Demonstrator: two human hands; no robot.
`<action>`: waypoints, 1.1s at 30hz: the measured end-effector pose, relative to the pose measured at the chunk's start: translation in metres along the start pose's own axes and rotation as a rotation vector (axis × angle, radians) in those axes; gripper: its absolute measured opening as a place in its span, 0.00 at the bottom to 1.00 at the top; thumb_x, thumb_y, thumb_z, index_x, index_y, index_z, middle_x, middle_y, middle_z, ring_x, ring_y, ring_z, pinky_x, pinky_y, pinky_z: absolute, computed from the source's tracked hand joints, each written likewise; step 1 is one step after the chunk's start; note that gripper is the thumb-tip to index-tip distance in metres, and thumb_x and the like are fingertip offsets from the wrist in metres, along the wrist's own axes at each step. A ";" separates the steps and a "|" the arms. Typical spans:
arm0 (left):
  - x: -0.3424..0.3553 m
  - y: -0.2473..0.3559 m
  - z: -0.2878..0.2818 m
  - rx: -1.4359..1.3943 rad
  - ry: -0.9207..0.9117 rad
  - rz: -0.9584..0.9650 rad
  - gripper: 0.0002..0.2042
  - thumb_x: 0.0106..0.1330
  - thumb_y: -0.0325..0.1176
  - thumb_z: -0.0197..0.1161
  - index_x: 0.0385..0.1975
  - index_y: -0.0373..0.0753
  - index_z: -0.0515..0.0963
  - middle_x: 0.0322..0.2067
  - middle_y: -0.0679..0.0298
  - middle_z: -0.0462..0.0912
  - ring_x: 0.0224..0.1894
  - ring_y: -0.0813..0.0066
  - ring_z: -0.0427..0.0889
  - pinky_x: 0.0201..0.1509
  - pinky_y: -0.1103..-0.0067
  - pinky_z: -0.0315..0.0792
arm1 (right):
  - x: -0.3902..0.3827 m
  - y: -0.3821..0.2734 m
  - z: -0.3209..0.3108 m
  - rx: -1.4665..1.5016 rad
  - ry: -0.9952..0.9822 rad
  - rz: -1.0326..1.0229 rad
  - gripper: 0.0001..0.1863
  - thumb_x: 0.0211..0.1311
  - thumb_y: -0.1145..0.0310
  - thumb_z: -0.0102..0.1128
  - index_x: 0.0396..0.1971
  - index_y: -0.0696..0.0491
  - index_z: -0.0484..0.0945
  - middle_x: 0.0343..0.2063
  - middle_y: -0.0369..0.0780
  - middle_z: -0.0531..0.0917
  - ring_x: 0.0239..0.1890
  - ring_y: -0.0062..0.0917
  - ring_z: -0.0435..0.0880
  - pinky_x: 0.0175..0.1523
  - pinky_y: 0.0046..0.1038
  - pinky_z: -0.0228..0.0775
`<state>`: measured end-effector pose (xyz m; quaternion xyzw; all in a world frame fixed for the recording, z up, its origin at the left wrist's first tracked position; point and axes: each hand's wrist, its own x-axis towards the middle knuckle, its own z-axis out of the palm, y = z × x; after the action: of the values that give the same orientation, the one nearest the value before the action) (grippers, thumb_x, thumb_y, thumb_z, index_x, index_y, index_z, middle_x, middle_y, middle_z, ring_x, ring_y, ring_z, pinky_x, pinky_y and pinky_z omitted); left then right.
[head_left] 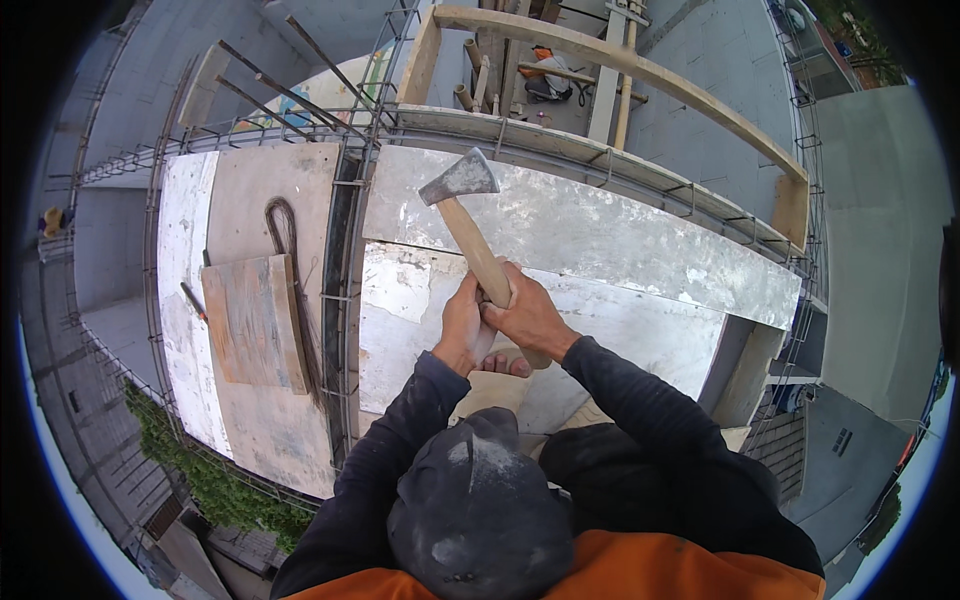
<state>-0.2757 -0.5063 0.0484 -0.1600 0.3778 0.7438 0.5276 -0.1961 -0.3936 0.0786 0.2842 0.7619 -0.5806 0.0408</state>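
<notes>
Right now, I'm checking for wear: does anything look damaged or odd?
Yes: the long, flat grey panel behind the wooden-handled metal hatchet looks worn; whitish, ragged patches break up its surface.

Head Camera: Position and Facing

We look from one head-worn fisheye, the left unit of a side-by-side pair, aimed steeply downward, upright and unmirrored. Nearest us, the wearer's orange garment (660, 568) crosses the lower edge. The left hand (462, 325) and right hand (527, 312) lie close, near frame centre. Past them, we view pale panels (600, 225) from above. The lens bows the timber beam (640, 66) at upper right; greenery (215, 478) at lower left sits farther below.
</notes>
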 end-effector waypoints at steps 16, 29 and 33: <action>0.003 -0.003 -0.020 0.409 0.230 0.209 0.11 0.80 0.36 0.59 0.49 0.35 0.81 0.26 0.72 0.77 0.25 0.85 0.71 0.31 0.81 0.67 | -0.008 0.009 -0.023 0.055 0.077 0.138 0.30 0.55 0.61 0.70 0.56 0.61 0.78 0.40 0.59 0.88 0.45 0.55 0.89 0.51 0.46 0.80; -0.017 0.008 -0.064 0.695 -0.038 -0.265 0.13 0.79 0.36 0.61 0.54 0.36 0.83 0.26 0.69 0.82 0.15 0.86 0.65 0.19 0.83 0.54 | -0.020 0.050 -0.028 0.165 0.071 0.283 0.28 0.54 0.62 0.71 0.53 0.61 0.80 0.43 0.54 0.88 0.48 0.47 0.89 0.55 0.40 0.80; -0.032 0.007 -0.024 1.189 -0.032 -0.126 0.20 0.77 0.34 0.62 0.67 0.42 0.79 0.43 0.62 0.89 0.25 0.75 0.85 0.27 0.79 0.73 | -0.023 0.056 -0.033 0.126 0.066 0.301 0.29 0.53 0.62 0.71 0.54 0.61 0.80 0.43 0.53 0.88 0.48 0.46 0.89 0.55 0.40 0.80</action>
<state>-0.2738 -0.5457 0.0558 0.1518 0.7111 0.3743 0.5755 -0.1409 -0.3633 0.0500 0.4161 0.6738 -0.6047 0.0846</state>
